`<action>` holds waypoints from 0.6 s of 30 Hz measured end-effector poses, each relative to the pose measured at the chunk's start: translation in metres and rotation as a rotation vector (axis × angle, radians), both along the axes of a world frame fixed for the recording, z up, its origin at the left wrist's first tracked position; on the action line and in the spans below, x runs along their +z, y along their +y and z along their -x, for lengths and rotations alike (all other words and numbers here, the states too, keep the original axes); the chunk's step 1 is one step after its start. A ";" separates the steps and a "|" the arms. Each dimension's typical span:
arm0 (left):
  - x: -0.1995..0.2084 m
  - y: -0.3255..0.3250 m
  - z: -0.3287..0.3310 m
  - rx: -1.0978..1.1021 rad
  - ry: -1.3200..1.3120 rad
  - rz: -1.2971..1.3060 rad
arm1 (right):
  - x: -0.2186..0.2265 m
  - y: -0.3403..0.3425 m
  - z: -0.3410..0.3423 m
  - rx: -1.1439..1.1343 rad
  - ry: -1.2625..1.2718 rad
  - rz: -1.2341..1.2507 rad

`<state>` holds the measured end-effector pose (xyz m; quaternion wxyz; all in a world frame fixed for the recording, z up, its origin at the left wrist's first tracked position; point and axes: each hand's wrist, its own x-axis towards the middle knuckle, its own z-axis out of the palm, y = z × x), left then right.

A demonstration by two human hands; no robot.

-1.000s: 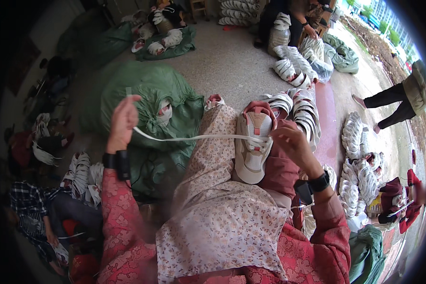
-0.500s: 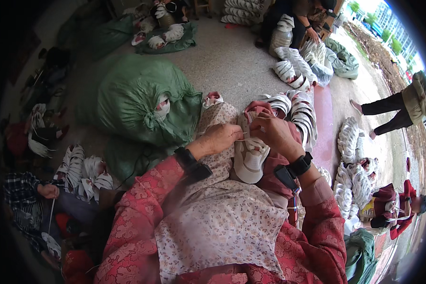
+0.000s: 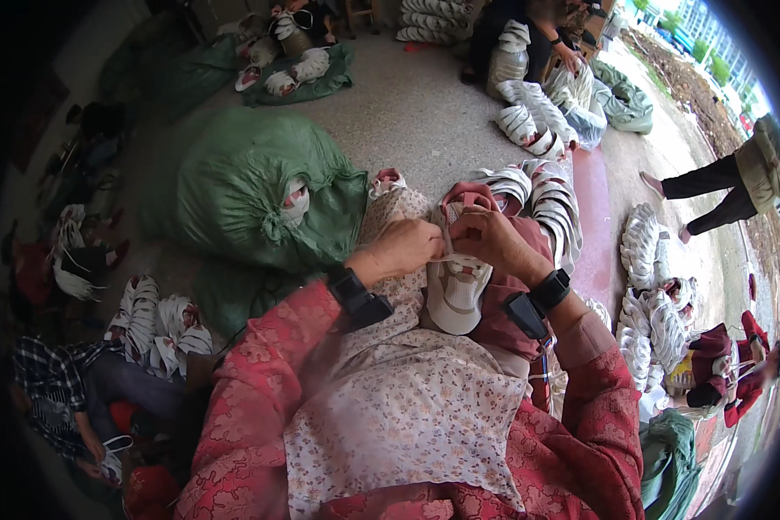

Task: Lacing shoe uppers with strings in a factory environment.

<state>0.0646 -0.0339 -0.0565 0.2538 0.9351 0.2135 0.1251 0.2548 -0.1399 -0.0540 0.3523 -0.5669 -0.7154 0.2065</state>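
Note:
A white and beige shoe upper [image 3: 455, 305] rests on my right thigh, its toe toward me and its pink lining [image 3: 468, 196] at the far end. My left hand [image 3: 406, 246] is closed in a pinch at the left side of its lacing, gripping a pale shoelace. Across from it, my right hand [image 3: 497, 239] bends over the shoe's opening with its fingers closed on the lace. The two hands are a small gap apart, and the lace runs between them over the tongue. Part of the eyelet rows is hidden behind my fingers.
A large green sack [image 3: 256, 186] stands ahead on the left. Stacked shoe uppers [image 3: 556, 208] lie just beyond my right knee, with more piles [image 3: 640, 251] at the right. A person in a plaid shirt [image 3: 48, 373] sits at the left; others are at the back and right.
My hands have shifted slightly, the right one lower over the lacing, still on the lace. At the left, the plaid-shirted person's raised hand has come down with its lace.

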 end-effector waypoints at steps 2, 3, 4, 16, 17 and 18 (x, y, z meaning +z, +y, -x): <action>0.017 0.011 0.001 -0.126 -0.041 -0.131 | 0.004 0.000 -0.005 0.044 0.022 0.043; 0.028 0.013 0.000 -0.180 -0.188 -0.199 | 0.010 -0.003 -0.008 0.029 0.017 0.094; 0.034 0.016 -0.002 -0.233 -0.335 -0.265 | 0.012 -0.004 -0.009 0.015 0.012 0.145; 0.031 0.045 -0.026 -0.537 0.054 0.098 | 0.009 -0.002 -0.001 -0.043 0.116 0.143; 0.031 0.045 -0.026 -0.545 0.053 0.099 | 0.005 -0.001 -0.002 -0.051 0.116 0.143; 0.030 0.044 -0.026 -0.557 0.022 0.150 | -0.002 0.001 -0.003 -0.028 0.027 0.056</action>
